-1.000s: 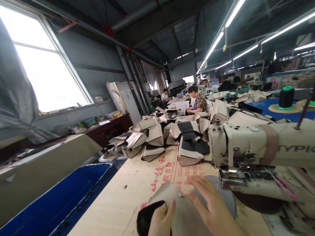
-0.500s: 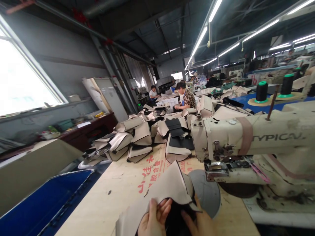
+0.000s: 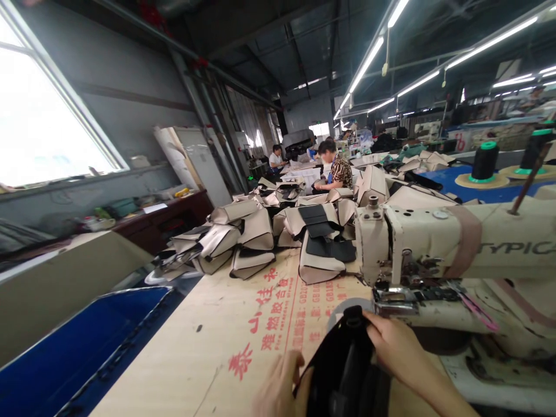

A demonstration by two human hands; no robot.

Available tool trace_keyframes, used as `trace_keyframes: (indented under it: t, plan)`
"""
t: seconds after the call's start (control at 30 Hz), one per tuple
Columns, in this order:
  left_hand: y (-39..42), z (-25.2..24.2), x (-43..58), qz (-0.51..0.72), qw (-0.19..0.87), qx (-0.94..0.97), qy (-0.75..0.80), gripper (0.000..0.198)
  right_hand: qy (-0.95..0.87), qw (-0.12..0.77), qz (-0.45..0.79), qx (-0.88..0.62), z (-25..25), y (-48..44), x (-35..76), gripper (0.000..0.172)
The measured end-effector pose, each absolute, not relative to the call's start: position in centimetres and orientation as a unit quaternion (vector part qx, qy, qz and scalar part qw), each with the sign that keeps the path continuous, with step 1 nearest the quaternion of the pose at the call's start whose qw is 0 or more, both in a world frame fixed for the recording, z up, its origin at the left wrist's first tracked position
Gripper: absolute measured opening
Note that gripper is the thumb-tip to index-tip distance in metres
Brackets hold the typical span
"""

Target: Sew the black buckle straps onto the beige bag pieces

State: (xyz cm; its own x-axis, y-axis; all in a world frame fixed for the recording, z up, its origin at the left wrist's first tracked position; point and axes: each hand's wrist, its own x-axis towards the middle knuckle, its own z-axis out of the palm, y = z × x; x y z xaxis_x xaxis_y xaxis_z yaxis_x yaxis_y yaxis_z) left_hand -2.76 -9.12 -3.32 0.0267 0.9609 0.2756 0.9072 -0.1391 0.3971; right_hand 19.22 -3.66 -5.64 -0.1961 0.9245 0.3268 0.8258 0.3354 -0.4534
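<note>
Black lining faces me on the sewn cover piece (image 3: 347,370) at the bottom centre, over the plywood tabletop (image 3: 174,359). My right hand (image 3: 397,344) is closed on its upper right edge, with the fingertips near the top corner. At the left edge of the piece is my left hand (image 3: 280,382), blurred by motion, its fingers curved towards the black material. Whether it grips the edge is unclear. Just beyond the right hand stands the sewing machine (image 3: 417,243). The piece partly covers a grey round disc (image 3: 350,304) on the tabletop.
Beige and black sewn pieces (image 3: 252,231) lie piled along the table's far side. A blue-lined bin (image 3: 108,341) is at the left. Black thread spools (image 3: 484,162) stand behind the machine at the right. A person in a patterned top (image 3: 341,171) sits beyond the pile.
The piece has been turned, so its black inside shows instead of the beige outside. My right hand has moved up to its top corner; my left hand has shifted along its left side.
</note>
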Motion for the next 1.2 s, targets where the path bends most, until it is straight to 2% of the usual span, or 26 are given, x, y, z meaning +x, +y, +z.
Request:
trace_keyframes:
  t: [0.07,0.17,0.3,0.5,0.67,0.73,1.0,1.2]
  plan:
    - [-7.6,-2.9,-1.5,0.253,0.038,0.766,0.590,0.016,-0.760,0.305,0.104,-0.564,-7.1,-3.4,19.3,0.034]
    - [-5.1,-1.6,0.5,0.223,0.111,0.831,0.498,0.031,-0.778,0.358,0.099,-0.506,-8.1,-3.3,20.0,0.031]
    - [-3.3,-1.0,1.8,0.207,0.188,0.849,0.448,0.026,-0.814,0.390,0.106,-0.416,-8.4,-3.3,21.8,0.026]
    - [-3.1,-0.8,2.3,0.200,0.235,0.865,0.396,0.022,-0.834,0.360,0.210,-0.362,-7.9,-3.3,23.0,0.024]
    - [-3.1,-2.1,3.2,0.293,0.199,0.808,0.472,0.010,-0.828,0.343,0.239,-0.374,-8.6,-2.6,22.3,0.027]
    - [-2.8,-2.7,3.4,0.317,0.182,0.806,0.466,0.013,-0.824,0.348,0.249,-0.371,-9.0,-2.4,22.2,0.027]
    - [-1.2,-1.4,2.8,0.180,0.261,0.875,0.365,0.039,-0.830,0.349,0.204,-0.384,-9.2,-2.4,22.1,0.029]
    - [-0.8,0.1,3.2,0.111,0.271,0.874,0.389,0.037,-0.832,0.360,0.164,-0.390,-10.2,-2.7,21.7,0.027]
